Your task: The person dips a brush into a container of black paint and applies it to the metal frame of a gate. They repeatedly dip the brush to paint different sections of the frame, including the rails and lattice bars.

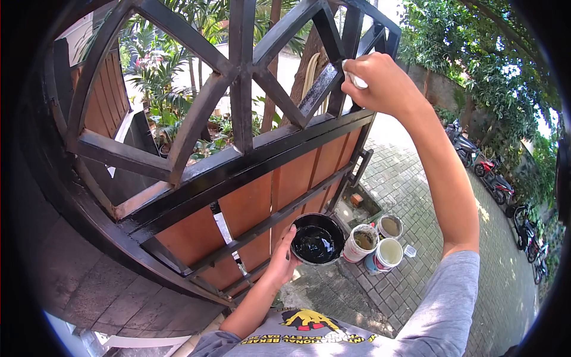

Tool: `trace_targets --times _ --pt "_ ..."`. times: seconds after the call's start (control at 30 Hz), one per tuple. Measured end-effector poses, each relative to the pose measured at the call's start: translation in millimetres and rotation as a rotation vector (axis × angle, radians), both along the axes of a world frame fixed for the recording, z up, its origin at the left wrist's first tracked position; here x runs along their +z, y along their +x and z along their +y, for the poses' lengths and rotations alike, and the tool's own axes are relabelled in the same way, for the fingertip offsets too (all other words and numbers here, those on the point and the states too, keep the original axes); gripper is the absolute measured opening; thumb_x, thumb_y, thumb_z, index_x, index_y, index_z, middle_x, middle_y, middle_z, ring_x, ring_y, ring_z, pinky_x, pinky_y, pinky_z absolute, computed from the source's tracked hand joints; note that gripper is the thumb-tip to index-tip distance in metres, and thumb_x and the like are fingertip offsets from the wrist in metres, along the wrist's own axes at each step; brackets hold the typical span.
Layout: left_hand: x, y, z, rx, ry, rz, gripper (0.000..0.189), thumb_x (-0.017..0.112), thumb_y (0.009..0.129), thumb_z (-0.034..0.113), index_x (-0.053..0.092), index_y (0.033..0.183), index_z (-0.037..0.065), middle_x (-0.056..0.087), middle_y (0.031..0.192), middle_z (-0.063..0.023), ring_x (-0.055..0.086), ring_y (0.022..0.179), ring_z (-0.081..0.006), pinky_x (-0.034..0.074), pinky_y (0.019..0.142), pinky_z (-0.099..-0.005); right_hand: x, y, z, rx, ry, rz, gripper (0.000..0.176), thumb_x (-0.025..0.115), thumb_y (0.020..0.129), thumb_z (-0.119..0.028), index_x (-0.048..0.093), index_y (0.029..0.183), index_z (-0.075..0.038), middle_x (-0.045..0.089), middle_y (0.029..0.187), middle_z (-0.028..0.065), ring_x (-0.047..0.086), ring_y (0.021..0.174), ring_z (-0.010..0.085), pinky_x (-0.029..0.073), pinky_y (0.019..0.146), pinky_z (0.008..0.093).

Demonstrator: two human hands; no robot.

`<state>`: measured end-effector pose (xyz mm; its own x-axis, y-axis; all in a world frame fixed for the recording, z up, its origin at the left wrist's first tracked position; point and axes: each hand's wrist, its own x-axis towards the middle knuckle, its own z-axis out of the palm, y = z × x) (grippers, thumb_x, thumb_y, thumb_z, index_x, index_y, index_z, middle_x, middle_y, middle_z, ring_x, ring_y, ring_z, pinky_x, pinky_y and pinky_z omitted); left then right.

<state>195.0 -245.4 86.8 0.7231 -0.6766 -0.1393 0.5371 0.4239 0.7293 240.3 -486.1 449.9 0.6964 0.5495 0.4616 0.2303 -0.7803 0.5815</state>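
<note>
My left hand (pixel 284 257) holds a round black bowl (pixel 319 239) by its left rim, with glossy black liquid inside. Up at the right, my right hand (pixel 376 82) is closed round a small white object (pixel 357 81), most of it hidden by the fingers. It touches a slanted black metal bar (pixel 321 89) of the gate's lattice, where the surface looks wet and shiny. Below the lattice, the gate (pixel 238 163) has a black rail over brown wooden panels (pixel 247 205).
Below right on the paving stand a white bucket (pixel 357 253), a blue-and-white bucket (pixel 380 262) and another bucket (pixel 398 218). A brick piece (pixel 356 199) lies by the gate. Motorcycles (pixel 493 178) line the far right; plants (pixel 163 98) grow behind the lattice.
</note>
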Motion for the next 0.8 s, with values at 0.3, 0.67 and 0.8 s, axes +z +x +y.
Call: trace_targets --times 0.3,0.67,0.8 --pt "-3 2 -2 0.006 -0.009 0.013 0.056 0.051 0.108 0.05 0.044 0.15 0.014 0.059 0.141 -0.0074 0.065 0.123 -0.0212 0.06 0.092 -0.0465 -15 -1 -7 0.217 0.04 -0.188 0.03 0.072 0.09 -0.009 0.065 0.118 -0.004 0.064 0.091 0.0104 0.068 0.073 0.0313 0.056 0.066 0.0428" --pt "-4 3 -1 0.009 -0.013 0.026 0.055 0.051 0.108 0.05 0.045 0.149 0.014 0.06 0.141 -0.0082 0.065 0.123 -0.0223 0.059 0.094 -0.0479 -24 -8 3 0.37 0.199 -0.322 0.026 0.076 0.084 -0.005 0.066 0.108 -0.001 0.069 0.085 0.0149 0.069 0.078 0.0348 0.055 0.069 0.0439" --pt "-5 0 0 0.008 -0.019 0.02 0.054 0.051 0.108 0.049 0.045 0.149 0.014 0.06 0.14 -0.0084 0.065 0.122 -0.0222 0.059 0.094 -0.0473 -28 0 -18 0.141 0.152 -0.03 0.019 0.069 0.091 -0.011 0.064 0.108 -0.002 0.066 0.082 0.0159 0.069 0.081 0.0373 0.055 0.069 0.0466"
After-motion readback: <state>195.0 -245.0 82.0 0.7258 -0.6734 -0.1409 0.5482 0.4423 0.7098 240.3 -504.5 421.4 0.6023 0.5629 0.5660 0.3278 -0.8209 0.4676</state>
